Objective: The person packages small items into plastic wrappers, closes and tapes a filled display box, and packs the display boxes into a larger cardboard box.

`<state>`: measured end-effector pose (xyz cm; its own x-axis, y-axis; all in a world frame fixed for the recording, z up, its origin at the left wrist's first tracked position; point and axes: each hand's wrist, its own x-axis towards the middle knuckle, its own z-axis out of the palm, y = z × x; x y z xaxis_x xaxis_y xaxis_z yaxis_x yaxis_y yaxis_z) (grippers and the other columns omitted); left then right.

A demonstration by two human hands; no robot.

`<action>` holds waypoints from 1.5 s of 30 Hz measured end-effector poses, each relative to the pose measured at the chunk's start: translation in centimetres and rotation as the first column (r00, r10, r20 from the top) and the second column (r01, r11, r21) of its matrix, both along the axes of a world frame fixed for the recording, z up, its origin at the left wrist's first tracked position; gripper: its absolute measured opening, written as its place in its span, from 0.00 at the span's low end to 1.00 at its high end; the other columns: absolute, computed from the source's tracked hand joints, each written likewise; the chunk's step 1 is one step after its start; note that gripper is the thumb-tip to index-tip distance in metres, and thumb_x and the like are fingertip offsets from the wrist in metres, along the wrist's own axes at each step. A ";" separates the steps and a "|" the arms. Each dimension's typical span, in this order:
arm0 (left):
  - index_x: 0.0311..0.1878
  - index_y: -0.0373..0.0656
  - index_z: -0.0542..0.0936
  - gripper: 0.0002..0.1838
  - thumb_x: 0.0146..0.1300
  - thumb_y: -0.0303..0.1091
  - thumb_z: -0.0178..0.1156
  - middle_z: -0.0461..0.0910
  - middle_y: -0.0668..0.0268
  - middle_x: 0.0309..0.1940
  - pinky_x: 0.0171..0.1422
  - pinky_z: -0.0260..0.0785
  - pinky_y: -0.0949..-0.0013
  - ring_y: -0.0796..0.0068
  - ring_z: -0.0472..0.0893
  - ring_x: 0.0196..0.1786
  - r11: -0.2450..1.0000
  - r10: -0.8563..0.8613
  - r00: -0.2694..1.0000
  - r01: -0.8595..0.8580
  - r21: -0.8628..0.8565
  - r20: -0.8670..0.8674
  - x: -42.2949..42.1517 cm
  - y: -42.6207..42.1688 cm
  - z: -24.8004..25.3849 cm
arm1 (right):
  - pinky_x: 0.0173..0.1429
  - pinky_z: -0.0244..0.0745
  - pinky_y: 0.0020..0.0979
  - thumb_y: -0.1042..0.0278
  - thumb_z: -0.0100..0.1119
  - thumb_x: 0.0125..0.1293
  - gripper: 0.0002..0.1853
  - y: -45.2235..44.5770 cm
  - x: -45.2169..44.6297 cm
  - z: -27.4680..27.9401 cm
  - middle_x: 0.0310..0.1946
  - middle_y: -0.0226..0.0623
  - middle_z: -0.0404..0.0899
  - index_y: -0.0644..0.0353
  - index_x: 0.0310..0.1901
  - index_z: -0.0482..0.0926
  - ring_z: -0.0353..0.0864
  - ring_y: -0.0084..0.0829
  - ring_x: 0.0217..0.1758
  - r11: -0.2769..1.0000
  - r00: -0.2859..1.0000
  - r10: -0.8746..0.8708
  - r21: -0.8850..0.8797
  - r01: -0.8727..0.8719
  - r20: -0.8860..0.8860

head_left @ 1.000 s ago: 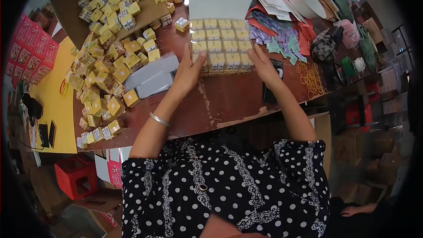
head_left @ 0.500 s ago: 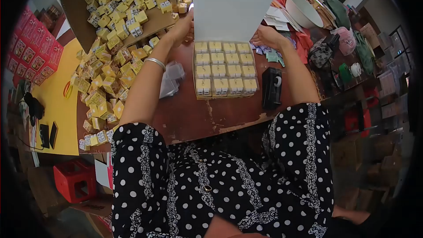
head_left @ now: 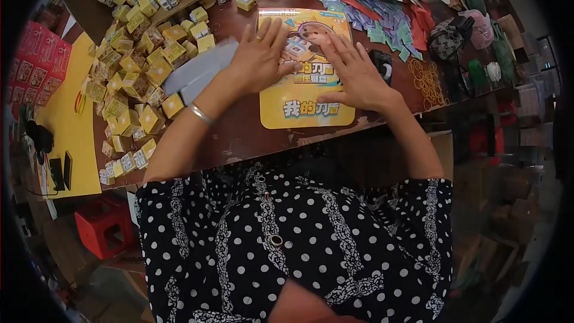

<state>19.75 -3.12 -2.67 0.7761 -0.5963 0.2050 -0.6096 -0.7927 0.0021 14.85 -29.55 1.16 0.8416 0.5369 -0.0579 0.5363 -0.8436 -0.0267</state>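
Note:
A yellow printed display box (head_left: 308,93) lies in front of me with its lid folded down over the top. Its colourful lid carries large Chinese lettering and a cartoon picture. My left hand (head_left: 257,57) rests on the lid's left side, fingers stretched out. On the right side my right hand (head_left: 359,78) lies with fingers spread, pressing flat. The small cubes packed inside are hidden under the lid. A black tape dispenser (head_left: 381,67) is partly hidden behind my right hand. Clear plastic sheets (head_left: 200,72) lie left of my left hand.
A heap of small yellow boxed cubes (head_left: 140,84) covers the table's left, below a tipped cardboard carton (head_left: 78,0) holding more. Purple and green packets (head_left: 376,18) and rubber bands (head_left: 427,81) lie at right. A red stool (head_left: 104,224) stands lower left.
The box's raised lid has come down over the rows of cubes, showing its printed face. Both hands have moved from beside the box onto the lid.

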 end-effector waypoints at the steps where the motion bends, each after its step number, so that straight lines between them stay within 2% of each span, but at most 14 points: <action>1: 0.77 0.32 0.58 0.52 0.67 0.73 0.47 0.55 0.46 0.79 0.82 0.43 0.41 0.47 0.51 0.82 0.996 -0.076 0.997 0.076 -0.043 0.002 -1.5 -0.2 -0.2 | 0.83 0.40 0.54 0.26 0.62 0.58 0.60 -0.2 -0.4 -0.5 0.80 0.52 0.46 0.60 0.80 0.47 0.43 0.50 0.84 0.998 0.998 0.024 0.058 -0.027 0.059; 2: 0.76 0.31 0.59 0.53 0.66 0.73 0.47 0.56 0.45 0.78 0.82 0.43 0.42 0.47 0.52 0.82 0.985 -0.154 0.988 0.153 -0.085 0.006 -3.4 -0.4 -0.4 | 0.83 0.42 0.53 0.30 0.66 0.57 0.60 -0.3 -0.8 -1.1 0.80 0.52 0.48 0.60 0.80 0.48 0.45 0.51 0.84 0.992 0.992 0.041 0.116 -0.055 0.119; 3: 0.74 0.31 0.62 0.49 0.65 0.66 0.57 0.58 0.45 0.77 0.82 0.45 0.45 0.47 0.55 0.81 0.978 -0.172 0.984 0.176 -0.116 0.045 -4.7 -0.6 -0.3 | 0.83 0.42 0.53 0.30 0.66 0.57 0.60 -0.5 -0.8 -2.0 0.80 0.52 0.48 0.60 0.80 0.48 0.45 0.51 0.84 0.992 0.993 0.033 0.120 -0.047 0.115; 5: 0.74 0.31 0.62 0.48 0.62 0.61 0.61 0.59 0.45 0.76 0.82 0.46 0.45 0.48 0.55 0.81 0.978 -0.163 0.983 0.172 -0.119 0.083 -4.4 -0.8 -1.6 | 0.82 0.48 0.52 0.42 0.73 0.56 0.57 -0.5 -0.2 -3.8 0.78 0.50 0.53 0.60 0.79 0.52 0.50 0.51 0.82 0.976 0.963 0.053 0.189 -0.105 0.263; 6: 0.73 0.32 0.63 0.47 0.60 0.55 0.65 0.60 0.46 0.76 0.82 0.47 0.46 0.49 0.56 0.80 0.979 -0.146 0.981 0.162 -0.124 0.129 -4.3 -0.9 -2.0 | 0.82 0.48 0.52 0.42 0.73 0.56 0.57 -0.5 -0.3 -4.2 0.78 0.50 0.53 0.60 0.79 0.52 0.50 0.51 0.82 0.976 0.965 0.055 0.189 -0.106 0.257; 9: 0.76 0.35 0.60 0.46 0.58 0.45 0.69 0.58 0.52 0.78 0.82 0.49 0.51 0.53 0.55 0.81 0.969 -0.130 0.984 0.152 -0.193 0.123 -4.6 -0.9 -2.7 | 0.81 0.53 0.50 0.50 0.76 0.54 0.55 -0.4 -0.5 -4.6 0.77 0.49 0.56 0.60 0.78 0.55 0.54 0.50 0.81 0.965 0.948 0.046 0.230 -0.124 0.316; 13: 0.76 0.36 0.61 0.43 0.61 0.44 0.66 0.58 0.52 0.78 0.82 0.51 0.50 0.53 0.56 0.81 0.978 -0.128 0.984 0.145 -0.146 0.121 -4.7 -0.7 -2.2 | 0.80 0.55 0.48 0.52 0.77 0.53 0.53 -0.5 -0.5 -4.0 0.75 0.50 0.59 0.60 0.77 0.58 0.57 0.50 0.80 0.977 0.940 0.063 0.173 -0.127 0.337; 15: 0.74 0.36 0.63 0.40 0.63 0.42 0.65 0.62 0.51 0.76 0.80 0.54 0.52 0.53 0.59 0.80 0.989 -0.146 0.947 0.148 0.016 0.286 -4.1 -0.5 -2.0 | 0.79 0.56 0.47 0.53 0.77 0.52 0.52 -0.7 -0.3 -3.4 0.75 0.50 0.60 0.59 0.76 0.59 0.58 0.50 0.79 0.977 0.933 0.082 0.155 -0.144 0.351; 18: 0.68 0.33 0.69 0.33 0.62 0.37 0.64 0.71 0.49 0.69 0.76 0.63 0.55 0.50 0.68 0.74 0.966 -0.217 0.950 0.242 -0.088 0.223 -3.7 -0.1 -0.8 | 0.76 0.62 0.45 0.52 0.76 0.54 0.49 -0.8 -0.2 -2.2 0.70 0.50 0.67 0.60 0.74 0.62 0.66 0.49 0.74 0.976 0.922 0.138 0.108 -0.189 0.361; 23: 0.65 0.34 0.71 0.30 0.63 0.37 0.63 0.74 0.52 0.66 0.73 0.67 0.57 0.52 0.72 0.71 0.955 -0.226 0.960 0.252 -0.157 0.167 -3.5 -0.1 1.4 | 0.66 0.73 0.39 0.55 0.75 0.54 0.44 -0.7 -0.3 0.3 0.67 0.43 0.71 0.61 0.70 0.65 0.73 0.44 0.68 0.970 0.938 0.154 0.132 -0.203 0.311; 27: 0.65 0.34 0.71 0.29 0.63 0.37 0.63 0.75 0.51 0.65 0.73 0.67 0.58 0.52 0.73 0.70 0.961 -0.223 0.957 0.247 -0.122 0.185 -3.4 -0.1 1.3 | 0.67 0.73 0.41 0.59 0.75 0.54 0.47 -0.6 -0.5 0.4 0.70 0.43 0.70 0.56 0.74 0.63 0.74 0.47 0.68 0.972 0.961 0.125 0.163 -0.169 0.248; 37: 0.68 0.32 0.69 0.30 0.65 0.36 0.58 0.72 0.49 0.68 0.76 0.62 0.55 0.52 0.70 0.73 0.973 -0.166 0.931 0.208 -0.100 0.325 -4.8 -0.5 -1.7 | 0.75 0.66 0.44 0.59 0.76 0.53 0.45 -0.9 -1.3 -3.7 0.70 0.46 0.68 0.60 0.72 0.65 0.69 0.48 0.73 0.969 0.904 0.093 0.169 -0.178 0.418; 41: 0.71 0.32 0.68 0.30 0.67 0.36 0.54 0.68 0.48 0.71 0.77 0.59 0.50 0.51 0.67 0.76 0.983 -0.160 0.928 0.180 -0.027 0.336 -5.3 -0.8 -2.6 | 0.77 0.62 0.47 0.60 0.77 0.51 0.48 -1.0 -1.8 -5.1 0.73 0.46 0.64 0.58 0.73 0.63 0.63 0.48 0.76 0.952 0.906 0.038 0.259 -0.160 0.421; 45: 0.73 0.33 0.65 0.33 0.67 0.37 0.56 0.64 0.49 0.74 0.77 0.56 0.44 0.51 0.61 0.79 0.988 -0.137 0.945 0.150 -0.021 0.298 -5.6 -0.8 -2.8 | 0.77 0.60 0.50 0.60 0.76 0.53 0.47 -1.2 -1.7 -4.9 0.74 0.47 0.62 0.56 0.74 0.63 0.61 0.47 0.78 0.967 0.912 0.028 0.221 -0.129 0.409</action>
